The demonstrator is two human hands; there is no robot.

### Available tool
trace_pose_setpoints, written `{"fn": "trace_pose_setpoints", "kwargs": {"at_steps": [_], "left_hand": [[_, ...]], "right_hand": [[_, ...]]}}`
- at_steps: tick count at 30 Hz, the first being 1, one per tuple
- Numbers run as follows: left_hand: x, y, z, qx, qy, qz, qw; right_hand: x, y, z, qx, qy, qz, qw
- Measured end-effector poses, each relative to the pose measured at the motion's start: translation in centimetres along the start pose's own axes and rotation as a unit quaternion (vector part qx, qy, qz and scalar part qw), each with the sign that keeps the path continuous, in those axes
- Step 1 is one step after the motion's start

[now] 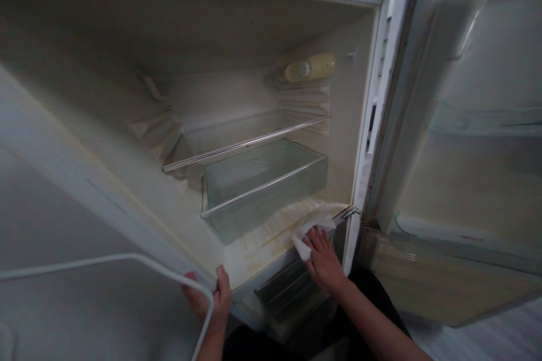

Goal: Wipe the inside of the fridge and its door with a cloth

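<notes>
My right hand (324, 262) presses a white cloth (302, 245), which may be a paper towel, onto the front lip of an open refrigerator's floor (265, 240). Yellowish-brown stains mark that floor. My left hand (212, 293) is wrapped round the front left edge of the refrigerator (182, 254), thumb on the inner side. A pale cord (139, 258) crosses in front of the left wrist. Behind the cloth, a clear drawer (266, 192) sits tilted in the view, with a glass shelf (249, 141) above it.
The open door (478, 180) with its clear racks stands at the right. A metal hinge piece (350, 212) sticks out at the lower right corner. Inside, a yellowed lamp and dial housing (311, 67) is fixed high on the right wall. Below the lip is a dark vent grille (288, 287).
</notes>
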State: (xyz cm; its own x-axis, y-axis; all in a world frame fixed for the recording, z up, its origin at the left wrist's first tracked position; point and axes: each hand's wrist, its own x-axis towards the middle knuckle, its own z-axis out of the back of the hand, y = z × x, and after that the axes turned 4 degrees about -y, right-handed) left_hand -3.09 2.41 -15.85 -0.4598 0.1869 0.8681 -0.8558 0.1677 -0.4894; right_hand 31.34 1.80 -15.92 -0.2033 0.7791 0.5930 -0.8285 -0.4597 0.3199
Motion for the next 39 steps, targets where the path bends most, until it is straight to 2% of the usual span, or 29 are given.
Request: {"fn": "trace_pose_setpoints", "kwargs": {"at_steps": [3,6,9,12,17,23,28,31,35,37,39], "left_hand": [[-0.6,1.0,0.1,0.043,-0.015,-0.014,0.999],[-1.7,1.7,0.2,0.078,-0.016,-0.006,0.997],[-2.5,2.0,0.3,0.088,-0.027,0.020,0.996],[-2.7,1.9,0.3,0.097,-0.044,0.033,0.994],[-2.4,1.7,0.6,0.098,-0.040,0.046,0.993],[-1.9,1.8,0.7,0.094,-0.036,0.009,0.995],[-1.5,1.2,0.7,0.102,-0.014,0.018,0.994],[-1.3,0.4,0.5,0.106,0.002,0.042,0.993],[-0.7,-1.4,0.3,0.071,0.016,0.086,0.994],[-0.2,-2.7,0.3,0.067,0.024,0.096,0.993],[0.1,-4.4,0.7,0.060,0.036,0.105,0.992]], "right_hand": [[1.4,-4.8,-0.3,-0.037,-0.029,-0.002,0.999],[2.0,-8.7,-2.3,-0.039,-0.081,0.057,0.994],[1.7,-11.1,-5.3,-0.024,-0.145,0.101,0.984],[1.3,-11.9,-7.6,-0.024,-0.159,0.087,0.983],[1.2,-11.8,-8.5,-0.033,-0.177,0.084,0.980],[1.2,-11.4,-9.0,-0.024,-0.158,0.036,0.987],[1.6,-11.4,-9.1,-0.002,-0.171,0.046,0.984],[2.0,-10.6,-7.5,0.021,-0.138,0.031,0.990],[1.9,-7.6,-4.1,0.075,-0.047,0.005,0.996],[1.0,-5.5,-2.3,0.149,-0.015,0.031,0.988],[-0.5,-3.5,-0.8,0.273,0.030,0.050,0.960]]}}
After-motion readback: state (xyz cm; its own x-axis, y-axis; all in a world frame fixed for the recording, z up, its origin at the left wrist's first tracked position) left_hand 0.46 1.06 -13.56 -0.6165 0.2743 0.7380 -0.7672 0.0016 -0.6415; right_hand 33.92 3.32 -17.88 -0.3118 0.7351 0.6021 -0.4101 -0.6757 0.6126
